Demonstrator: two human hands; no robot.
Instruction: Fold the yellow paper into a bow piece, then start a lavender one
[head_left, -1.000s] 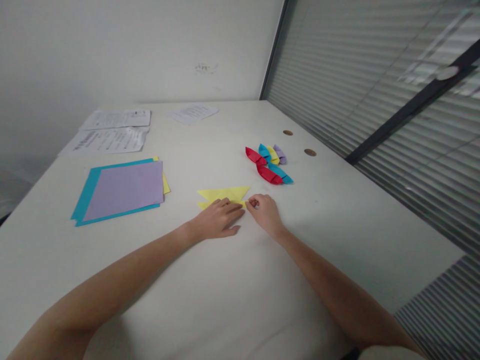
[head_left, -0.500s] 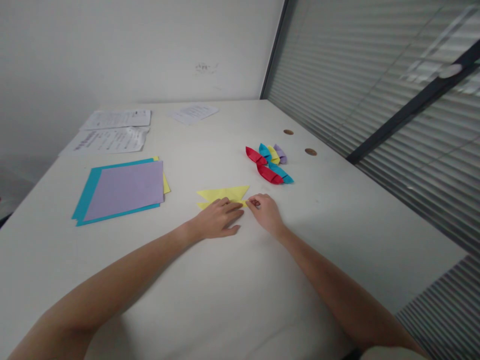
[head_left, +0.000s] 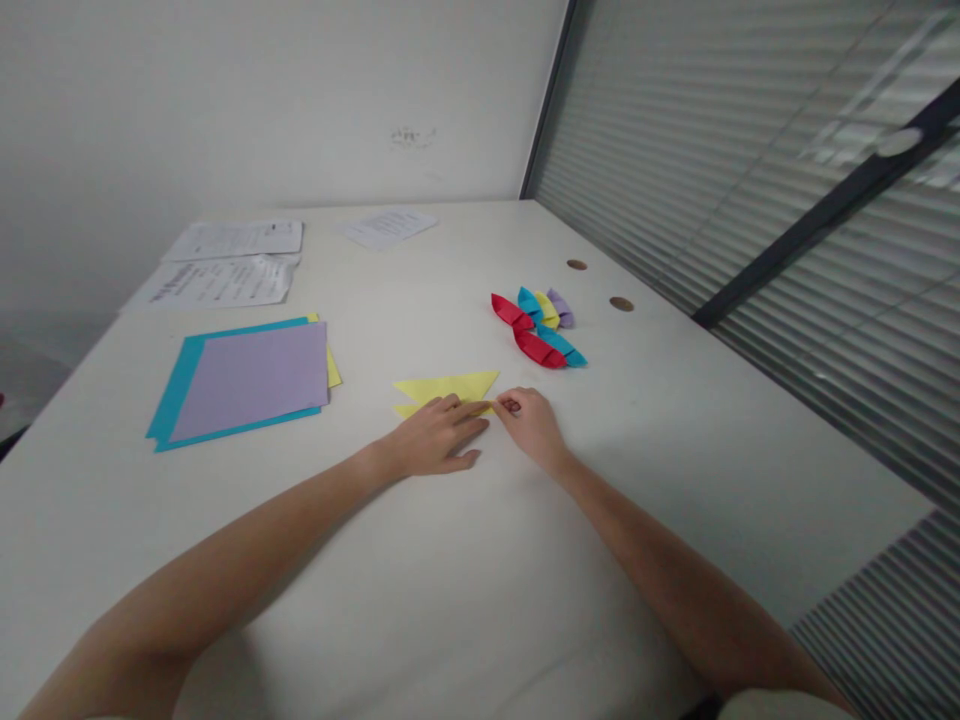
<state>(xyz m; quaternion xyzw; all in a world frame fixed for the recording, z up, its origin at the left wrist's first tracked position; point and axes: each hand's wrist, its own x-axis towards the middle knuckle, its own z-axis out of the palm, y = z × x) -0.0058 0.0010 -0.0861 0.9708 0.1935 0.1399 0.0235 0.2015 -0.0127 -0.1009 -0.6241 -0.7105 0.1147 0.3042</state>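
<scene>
A sheet of yellow paper (head_left: 450,385), folded with pointed corners, lies flat on the white table in front of me. My left hand (head_left: 437,437) rests on its near part with the fingers stretched out, covering some of the folds. At the paper's right end, my right hand (head_left: 531,422) pinches the near corner between thumb and forefinger. The fingertips of the two hands almost meet there. Just beyond the right hand sit several small folded paper pieces, among them a red one (head_left: 540,349), a blue one (head_left: 562,346) and a purple one (head_left: 560,307).
Left of the hands lies a stack of coloured sheets, a purple sheet (head_left: 255,380) on a blue one (head_left: 174,390). Printed papers (head_left: 225,280) lie at the far left, and another printed sheet (head_left: 390,227) by the wall. Window blinds (head_left: 712,150) flank the table's right edge.
Hardly anything differs. The left forefinger has straightened slightly toward the pinched corner; the right hand keeps its pinch in the same place.
</scene>
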